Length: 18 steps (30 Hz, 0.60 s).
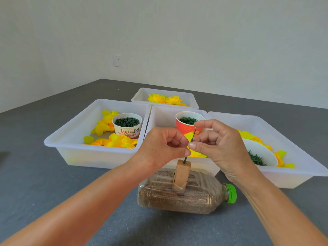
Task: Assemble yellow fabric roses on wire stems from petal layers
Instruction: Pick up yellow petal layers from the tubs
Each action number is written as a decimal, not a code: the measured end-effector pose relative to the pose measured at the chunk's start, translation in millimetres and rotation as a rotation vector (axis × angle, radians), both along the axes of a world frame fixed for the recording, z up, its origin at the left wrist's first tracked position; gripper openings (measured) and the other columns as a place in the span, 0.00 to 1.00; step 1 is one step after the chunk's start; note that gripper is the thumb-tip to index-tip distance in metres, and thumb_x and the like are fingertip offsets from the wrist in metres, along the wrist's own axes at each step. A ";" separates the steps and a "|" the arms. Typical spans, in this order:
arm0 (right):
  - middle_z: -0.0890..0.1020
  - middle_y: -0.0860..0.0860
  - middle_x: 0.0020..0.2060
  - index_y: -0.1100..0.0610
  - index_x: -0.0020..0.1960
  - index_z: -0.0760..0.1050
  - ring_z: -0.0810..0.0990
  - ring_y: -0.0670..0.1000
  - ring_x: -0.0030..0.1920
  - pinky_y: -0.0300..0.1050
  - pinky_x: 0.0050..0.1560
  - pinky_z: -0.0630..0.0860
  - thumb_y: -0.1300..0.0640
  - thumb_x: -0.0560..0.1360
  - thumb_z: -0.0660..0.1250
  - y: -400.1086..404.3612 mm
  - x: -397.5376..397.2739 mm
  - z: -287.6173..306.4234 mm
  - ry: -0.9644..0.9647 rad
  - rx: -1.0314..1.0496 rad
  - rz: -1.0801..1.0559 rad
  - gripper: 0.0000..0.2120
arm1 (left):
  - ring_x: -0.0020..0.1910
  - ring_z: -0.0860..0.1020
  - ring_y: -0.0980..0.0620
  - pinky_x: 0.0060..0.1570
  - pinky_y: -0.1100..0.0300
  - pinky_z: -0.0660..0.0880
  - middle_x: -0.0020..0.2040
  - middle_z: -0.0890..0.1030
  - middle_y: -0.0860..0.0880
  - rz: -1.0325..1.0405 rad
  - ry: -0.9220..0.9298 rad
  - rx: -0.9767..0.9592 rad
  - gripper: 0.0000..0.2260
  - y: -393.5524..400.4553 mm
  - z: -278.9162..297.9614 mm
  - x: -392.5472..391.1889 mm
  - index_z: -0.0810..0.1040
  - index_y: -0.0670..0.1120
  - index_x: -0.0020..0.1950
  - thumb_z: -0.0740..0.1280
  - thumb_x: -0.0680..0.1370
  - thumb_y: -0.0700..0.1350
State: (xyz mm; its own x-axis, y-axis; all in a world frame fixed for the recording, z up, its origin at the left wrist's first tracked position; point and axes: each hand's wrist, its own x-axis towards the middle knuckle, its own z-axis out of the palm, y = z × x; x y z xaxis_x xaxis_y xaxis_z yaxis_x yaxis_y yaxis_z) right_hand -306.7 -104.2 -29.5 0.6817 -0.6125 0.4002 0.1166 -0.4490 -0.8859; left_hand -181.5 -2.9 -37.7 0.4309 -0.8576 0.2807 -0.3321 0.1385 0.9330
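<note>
Left hand (159, 144): fingers curled, grip pinching yellow petal (189, 136) at wire stem (190, 144). Right hand (218, 139): thumb and forefinger pinching upper stem. Stem tilted slightly, lower end stuck in tan block (182, 174). Block fixed on plastic bottle (186, 194) lying on side on grey bench (53, 183); green cap (231, 193) pointing right. Behind: white trays (71, 153) holding loose yellow petals (104, 126) and paper cups (127, 125) of green parts. Far tray (142, 96): finished yellow roses (165, 99).

Even soft daylight, sharp centre, wide-angle edge bending.
</note>
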 end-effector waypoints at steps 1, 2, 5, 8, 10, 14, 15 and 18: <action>0.83 0.48 0.30 0.52 0.46 0.78 0.80 0.42 0.32 0.32 0.38 0.75 0.69 0.65 0.75 1.4 0.2 -3.6 0.021 -0.002 -0.001 0.16 | 0.35 0.78 0.52 0.40 0.62 0.77 0.38 0.83 0.40 0.002 0.003 0.011 0.08 0.4 -1.8 1.6 0.80 0.41 0.40 0.74 0.67 0.30; 0.83 0.48 0.30 0.53 0.44 0.79 0.80 0.43 0.32 0.33 0.38 0.76 0.68 0.64 0.75 2.9 0.5 -7.0 0.035 0.000 0.000 0.14 | 0.34 0.78 0.55 0.38 0.65 0.77 0.36 0.82 0.44 0.004 0.007 0.021 0.09 1.0 -3.3 3.1 0.80 0.42 0.39 0.74 0.67 0.30; 0.83 0.51 0.31 0.55 0.37 0.80 0.80 0.45 0.34 0.37 0.40 0.78 0.69 0.64 0.75 6.1 0.0 -15.0 0.034 0.022 0.013 0.10 | 0.30 0.77 0.60 0.36 0.69 0.76 0.32 0.80 0.50 0.007 0.018 0.031 0.11 5.1 -7.6 4.6 0.79 0.43 0.38 0.73 0.67 0.28; 0.84 0.54 0.34 0.56 0.37 0.81 0.79 0.48 0.36 0.42 0.42 0.78 0.68 0.65 0.75 5.4 -0.1 -17.4 0.039 0.031 0.014 0.08 | 0.33 0.77 0.57 0.38 0.67 0.75 0.35 0.82 0.47 0.008 0.012 0.014 0.09 9.0 -10.9 3.3 0.80 0.44 0.39 0.71 0.69 0.30; 0.84 0.53 0.33 0.55 0.37 0.82 0.78 0.46 0.35 0.40 0.41 0.77 0.67 0.66 0.75 5.4 0.5 -18.2 0.055 0.028 0.007 0.07 | 0.36 0.76 0.54 0.39 0.64 0.74 0.38 0.83 0.46 0.032 -0.008 -0.015 0.07 9.9 -12.1 2.2 0.81 0.45 0.42 0.71 0.71 0.33; 0.84 0.50 0.32 0.52 0.35 0.83 0.78 0.43 0.34 0.38 0.40 0.76 0.63 0.66 0.75 7.8 0.0 -19.5 0.100 -0.010 -0.014 0.07 | 0.38 0.77 0.56 0.41 0.62 0.75 0.37 0.82 0.52 0.042 -0.014 -0.089 0.06 9.9 -12.1 2.2 0.82 0.50 0.43 0.71 0.73 0.38; 0.84 0.51 0.33 0.52 0.36 0.83 0.79 0.44 0.34 0.42 0.41 0.76 0.62 0.67 0.75 8.0 -0.6 -19.3 0.113 -0.027 -0.019 0.06 | 0.39 0.77 0.53 0.44 0.57 0.76 0.38 0.83 0.50 0.032 -0.023 -0.096 0.05 9.3 -12.3 1.8 0.83 0.50 0.42 0.71 0.73 0.39; 0.85 0.51 0.34 0.52 0.36 0.83 0.81 0.51 0.36 0.52 0.43 0.78 0.59 0.67 0.75 7.5 -1.3 -16.8 0.164 -0.112 -0.045 0.04 | 0.38 0.78 0.42 0.46 0.43 0.76 0.38 0.83 0.45 0.036 -0.064 -0.122 0.05 6.0 -12.6 -0.1 0.83 0.49 0.39 0.73 0.71 0.39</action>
State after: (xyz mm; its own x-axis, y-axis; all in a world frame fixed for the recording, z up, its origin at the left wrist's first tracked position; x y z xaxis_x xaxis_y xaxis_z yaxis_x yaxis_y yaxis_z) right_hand -307.9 -96.7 -46.3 0.7161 -0.6017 0.3536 -0.0472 -0.5472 -0.8357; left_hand -181.6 3.1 -50.3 0.4382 -0.8001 0.4097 -0.3971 0.2365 0.8868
